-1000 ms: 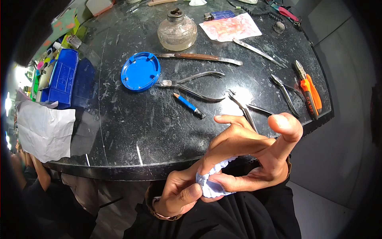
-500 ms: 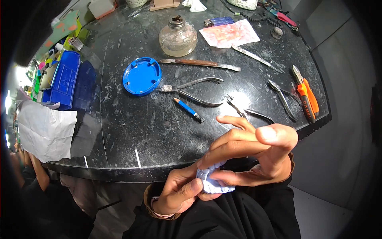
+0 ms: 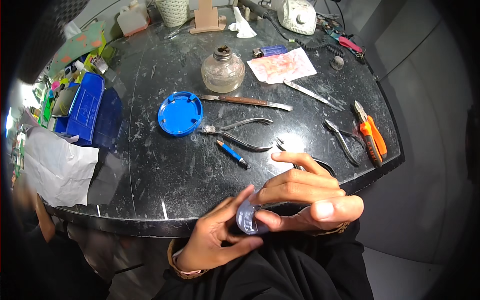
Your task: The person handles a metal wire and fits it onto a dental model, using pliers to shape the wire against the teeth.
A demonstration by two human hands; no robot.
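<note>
Just over the table's front edge, my right hand (image 3: pixel 305 200) pinches a pale blue-grey dental cast (image 3: pixel 245 218) between thumb and fingers. Its row of teeth faces up, and thin wire seems to show near the right thumb. My left hand (image 3: pixel 215 235) cups loosely around the cast's left side, thumb and index finger spread apart. The left fingertips are close to the cast's edge; whether they touch it I cannot tell. Beyond the right hand lie dark-handled pliers (image 3: pixel 324 165), partly covered by its fingers. A short blue pencil (image 3: pixel 232 154) rests left of them.
Silver pliers (image 3: pixel 245 143), a blue round lid (image 3: pixel 180 115), a wooden-handled wax knife (image 3: pixel 240 101) and a glass spirit burner (image 3: pixel 222 72) lie or stand beyond. Orange-handled cutters (image 3: pixel 372 140) and small pliers (image 3: pixel 342 143) are at the right. Blue bin (image 3: pixel 85 112) and white paper (image 3: pixel 62 167) sit left.
The cast has turned in the right hand, its teeth now facing up. My left thumb has come off it and the left fingers have spread. The view has shifted, showing more of the table's far end.
</note>
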